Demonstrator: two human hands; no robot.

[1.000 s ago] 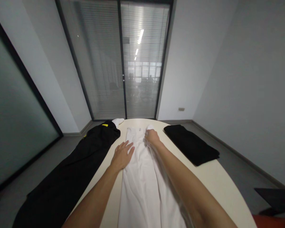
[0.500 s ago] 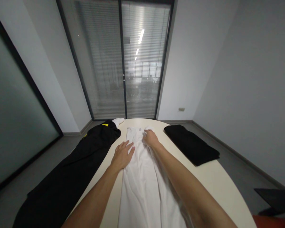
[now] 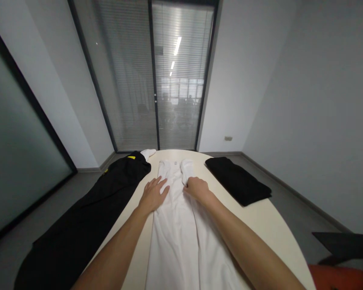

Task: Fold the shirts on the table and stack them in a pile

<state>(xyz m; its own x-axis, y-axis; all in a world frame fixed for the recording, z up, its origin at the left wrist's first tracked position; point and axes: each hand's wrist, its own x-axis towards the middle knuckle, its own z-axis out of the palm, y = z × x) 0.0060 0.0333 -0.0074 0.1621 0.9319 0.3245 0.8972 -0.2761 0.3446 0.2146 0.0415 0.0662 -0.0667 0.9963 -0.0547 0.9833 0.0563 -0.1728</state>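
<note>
White trousers (image 3: 177,229) lie lengthwise on the pale table, waistband at the far end and legs running toward me. My left hand (image 3: 153,195) rests open on their left edge, fingers spread over the cloth just below the waistband. On the opposite side, my right hand (image 3: 196,189) is closed, thumb and fingers pinching the right edge of the trousers a little below the waistband. A fold runs along the cloth beside that hand. The lower ends of the legs are out of view.
Dark clothing (image 3: 87,209) with yellow patches is heaped along the left side of the table (image 3: 269,237). To the right lies a folded black cloth (image 3: 237,179). A black and red chair (image 3: 341,276) stands at the lower right. Beyond the table is a glass partition (image 3: 178,117).
My right hand has come nearer along the right edge of the trousers, from the waistband to below it. My left hand stays almost in place. The view has shifted slightly.
</note>
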